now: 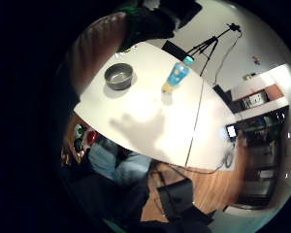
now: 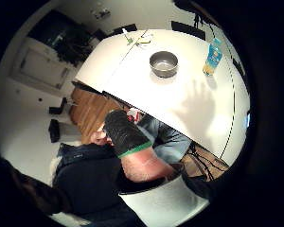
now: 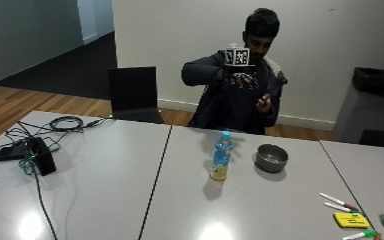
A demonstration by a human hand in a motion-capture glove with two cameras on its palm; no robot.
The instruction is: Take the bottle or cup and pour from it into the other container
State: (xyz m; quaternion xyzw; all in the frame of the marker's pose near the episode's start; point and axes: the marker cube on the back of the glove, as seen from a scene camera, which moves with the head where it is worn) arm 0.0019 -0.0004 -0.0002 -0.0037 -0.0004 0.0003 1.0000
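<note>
The gloved right hand [image 3: 240, 76] hangs raised at chest height, its grip released with fingers spread and holding nothing, while the bottle [image 3: 221, 157] stands upright on the worktop [image 3: 112, 190] near the metal bowl [image 3: 271, 158], handy for pouring.

The person [image 3: 235, 100] behind the table [image 3: 179, 190] wears a dark jacket and blue jeans; the right hand [image 3: 240, 77] has a black glove with a green cuff edge.
</note>
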